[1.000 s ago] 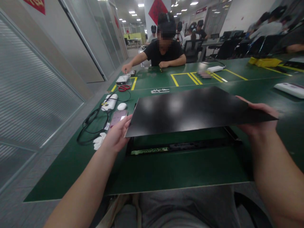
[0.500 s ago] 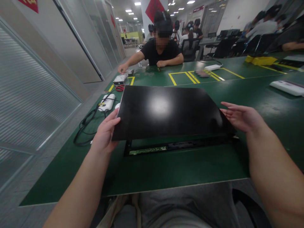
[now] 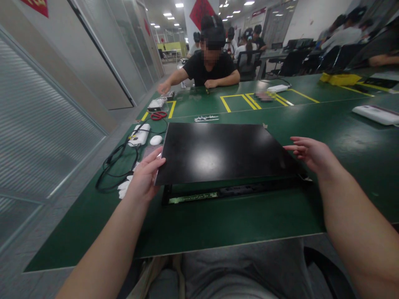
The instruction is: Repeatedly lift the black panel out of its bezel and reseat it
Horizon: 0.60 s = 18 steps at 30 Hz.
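Note:
A flat black display panel point(image 3: 224, 145) hangs just above the table, tilted, with a bright reflection on its glossy face. My left hand point(image 3: 144, 176) grips its left edge, thumb on top and the other fingers partly hidden beneath. Beside the right edge, my right hand point(image 3: 313, 154) is open with fingers stretched out; whether the fingertips touch the panel I cannot tell. Under the panel lies a black frame point(image 3: 249, 190), mostly covered. A long green circuit board point(image 3: 193, 198) shows along the near side of that frame.
To the left lie black cables point(image 3: 107, 170), a white box-like device point(image 3: 139, 135), a round white object point(image 3: 156, 140) and red-handled scissors point(image 3: 158, 116). Thin silvery strips point(image 3: 206, 118) lie behind the panel. Across the green table point(image 3: 233, 226) sits a person in black point(image 3: 210, 68).
The panel has come down and shifted slightly right, and its far edge is lower. The strips behind it now show. My left hand moved with it; my right hand shifted slightly left.

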Motion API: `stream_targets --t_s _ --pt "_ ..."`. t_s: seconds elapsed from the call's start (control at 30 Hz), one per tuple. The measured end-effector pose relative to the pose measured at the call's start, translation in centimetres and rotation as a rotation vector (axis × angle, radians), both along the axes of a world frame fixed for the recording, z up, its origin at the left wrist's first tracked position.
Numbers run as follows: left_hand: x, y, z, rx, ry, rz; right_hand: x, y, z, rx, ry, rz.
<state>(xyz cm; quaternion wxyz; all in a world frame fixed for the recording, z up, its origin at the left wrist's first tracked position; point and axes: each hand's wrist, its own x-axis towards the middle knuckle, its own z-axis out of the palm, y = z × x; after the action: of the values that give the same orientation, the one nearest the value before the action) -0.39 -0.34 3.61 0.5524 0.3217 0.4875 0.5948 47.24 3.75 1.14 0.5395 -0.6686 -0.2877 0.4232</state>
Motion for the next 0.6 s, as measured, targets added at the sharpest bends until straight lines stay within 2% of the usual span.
stream_targets --t_s 0.2,0.4,0.6 --pt "-0.7 0.2 -0.8 -0.001 0.009 -0.026 -1.0 -0.2 0.2 -0.004 -0.076 -0.049" --pt "-0.4 0.3 -0.8 -0.050 0.008 0.063 -1.0 -0.3 0.3 -0.022 -0.107 -0.024" --pt "-0.7 0.8 -1.6 -0.031 0.000 0.023 -0.9 -0.2 0.3 -0.022 -0.143 -0.031"
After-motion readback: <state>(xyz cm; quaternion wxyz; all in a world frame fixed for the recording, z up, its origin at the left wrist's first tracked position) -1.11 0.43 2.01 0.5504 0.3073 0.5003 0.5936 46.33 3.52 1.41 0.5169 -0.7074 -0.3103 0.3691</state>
